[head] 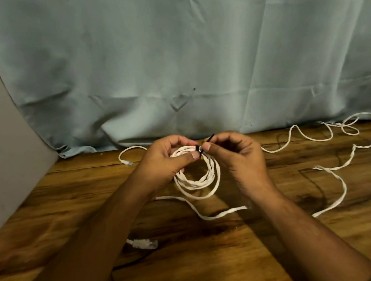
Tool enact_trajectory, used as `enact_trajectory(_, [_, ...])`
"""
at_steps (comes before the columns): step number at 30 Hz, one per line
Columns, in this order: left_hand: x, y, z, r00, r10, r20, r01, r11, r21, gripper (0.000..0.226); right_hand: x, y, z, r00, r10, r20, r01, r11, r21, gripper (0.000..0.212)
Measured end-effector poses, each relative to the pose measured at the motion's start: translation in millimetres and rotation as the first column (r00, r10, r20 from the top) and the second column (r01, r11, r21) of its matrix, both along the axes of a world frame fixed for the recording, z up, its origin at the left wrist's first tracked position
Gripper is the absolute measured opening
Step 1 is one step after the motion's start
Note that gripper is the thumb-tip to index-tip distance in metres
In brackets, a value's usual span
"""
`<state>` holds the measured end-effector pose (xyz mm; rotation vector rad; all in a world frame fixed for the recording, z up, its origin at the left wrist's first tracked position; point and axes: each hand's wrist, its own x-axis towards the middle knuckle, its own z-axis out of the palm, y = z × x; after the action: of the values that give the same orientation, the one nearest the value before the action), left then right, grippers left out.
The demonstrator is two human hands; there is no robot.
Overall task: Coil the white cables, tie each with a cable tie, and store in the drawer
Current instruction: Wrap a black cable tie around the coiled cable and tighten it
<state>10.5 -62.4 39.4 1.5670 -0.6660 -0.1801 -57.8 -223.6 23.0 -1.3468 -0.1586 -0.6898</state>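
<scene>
Coiled white flat cable [196, 176] is gripped bunched at its top by the curled left hand [166, 163], over the brown wooden desk [217, 266], so the thin black plastic cable tie [200, 150], tail pinched in the right hand [236, 155], can be cinched round it.

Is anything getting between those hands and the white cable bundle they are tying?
Nothing visible does. The left hand grips the coiled white cable and the right hand pinches the thin black cable tie looped round it. No drawer is in view.
</scene>
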Motion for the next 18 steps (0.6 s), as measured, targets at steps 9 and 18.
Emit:
enact_trajectory(9, [7.7,-1.8,-5.3,0.979,0.108,0.173,-0.105,0.994,-0.024,0.018,-4.2,-6.3,9.7,1.000,-0.004,0.004,0.004,0.984,-0.176,0.007])
enact_trajectory(18, [7.1,-2.4,-10.5,0.950,0.189,0.247,-0.196,0.981,0.003,0.018,-6.0,-7.1,8.1,0.988,0.042,-0.150,-0.061,0.991,-0.123,0.008])
